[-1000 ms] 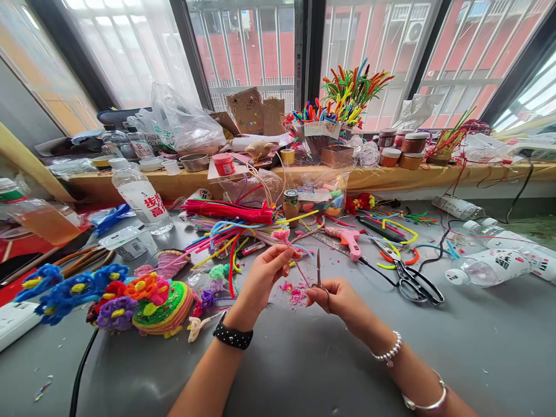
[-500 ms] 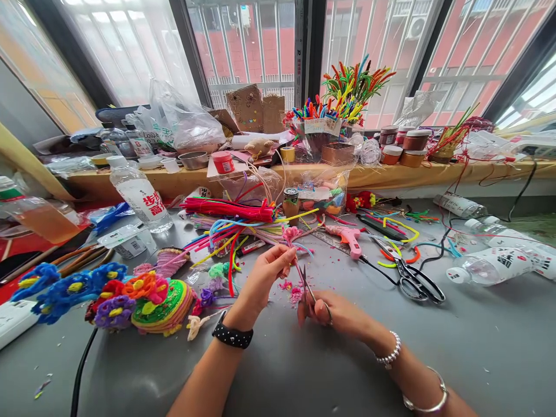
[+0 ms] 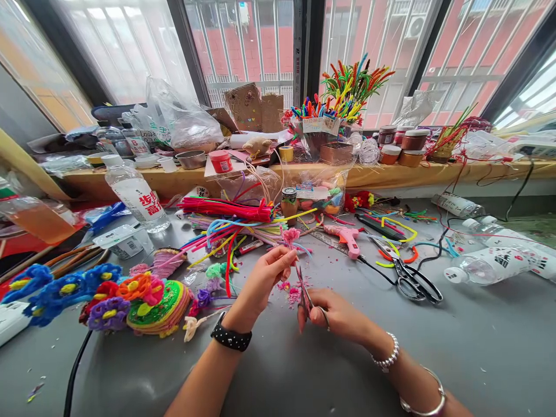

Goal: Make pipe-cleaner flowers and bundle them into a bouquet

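Observation:
My left hand (image 3: 274, 267) pinches a pink pipe-cleaner flower (image 3: 290, 234) by its stem, with the fluffy head sticking up past the fingers. In my right hand (image 3: 324, 313) is a small pair of scissors (image 3: 303, 284), fingers in the handle loops. Its blades point up toward the stem below my left fingertips and look nearly closed. Whether they touch the stem I cannot tell. Pink fuzz clippings (image 3: 294, 295) lie on the grey table behind the blades. A pink glue gun (image 3: 347, 238) rests beyond my hands.
Pipe-cleaner flowers (image 3: 108, 313) and a round green-topped piece (image 3: 158, 310) lie at left. A red pipe-cleaner bundle (image 3: 226, 208) is behind. Large black-handled scissors (image 3: 417, 284) and lying plastic bottles (image 3: 490, 265) are at right. A bottle (image 3: 136, 197) stands at back left.
The scissors' blades have swung from apart to nearly together near the stem. My left hand keeps its pinch in about the same place. The view has shifted slightly.

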A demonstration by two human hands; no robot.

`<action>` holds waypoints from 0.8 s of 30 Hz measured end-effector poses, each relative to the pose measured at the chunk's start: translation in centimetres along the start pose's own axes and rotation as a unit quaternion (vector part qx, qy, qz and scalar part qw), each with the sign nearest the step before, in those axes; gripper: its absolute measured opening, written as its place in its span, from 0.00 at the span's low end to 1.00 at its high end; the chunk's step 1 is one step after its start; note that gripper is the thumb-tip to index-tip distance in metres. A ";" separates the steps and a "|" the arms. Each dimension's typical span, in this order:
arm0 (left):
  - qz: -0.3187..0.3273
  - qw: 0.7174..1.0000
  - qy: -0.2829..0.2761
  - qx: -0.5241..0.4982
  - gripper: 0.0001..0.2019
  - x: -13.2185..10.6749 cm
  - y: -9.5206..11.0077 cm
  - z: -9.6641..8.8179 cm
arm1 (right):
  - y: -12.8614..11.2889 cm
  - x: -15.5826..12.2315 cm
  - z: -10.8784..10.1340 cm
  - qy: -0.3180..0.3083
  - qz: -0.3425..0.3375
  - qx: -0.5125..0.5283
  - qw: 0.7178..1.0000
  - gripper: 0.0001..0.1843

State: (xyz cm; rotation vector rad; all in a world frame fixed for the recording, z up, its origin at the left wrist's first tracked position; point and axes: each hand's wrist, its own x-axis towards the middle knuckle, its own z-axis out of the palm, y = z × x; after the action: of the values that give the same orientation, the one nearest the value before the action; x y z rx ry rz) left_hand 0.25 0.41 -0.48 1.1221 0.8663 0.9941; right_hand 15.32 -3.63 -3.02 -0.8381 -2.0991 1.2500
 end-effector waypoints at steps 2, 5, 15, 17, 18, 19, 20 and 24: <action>-0.001 1.000 0.001 0.000 0.10 0.0 -0.1 0.0 | -0.1 0.0 0.0 0.008 0.006 -0.002 1.000 0.39; 0.000 1.000 0.006 0.002 0.10 0.0 -0.1 -0.1 | 0.1 -0.1 0.1 0.016 0.014 0.008 1.000 0.38; 0.008 1.000 0.026 -0.005 0.09 0.0 -0.1 0.0 | 0.6 -0.1 0.2 0.040 0.044 0.063 0.996 0.34; 0.009 0.999 0.033 -0.005 0.09 0.0 -0.1 0.1 | 0.7 -0.1 0.2 0.049 0.058 0.062 0.995 0.34; 0.010 0.999 0.036 -0.007 0.09 0.0 -0.1 0.1 | 0.7 -0.1 0.3 0.054 0.064 0.062 0.995 0.34; 0.011 0.999 0.038 -0.008 0.09 0.0 -0.1 0.1 | 0.7 0.0 0.3 0.059 0.068 0.063 0.994 0.33; 0.013 0.999 0.041 -0.011 0.09 0.0 -0.1 0.1 | 0.6 0.0 0.3 0.063 0.071 0.066 0.993 0.34; 0.017 0.998 0.053 -0.015 0.09 0.0 -0.2 0.0 | 0.4 0.2 0.4 0.072 0.084 0.083 0.990 0.32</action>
State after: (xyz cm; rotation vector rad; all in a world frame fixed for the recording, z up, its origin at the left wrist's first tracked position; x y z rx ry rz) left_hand 0.28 0.43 -0.68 1.0693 0.9163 1.0999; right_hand 15.02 -3.52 -3.53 -1.0130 -1.8144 1.3870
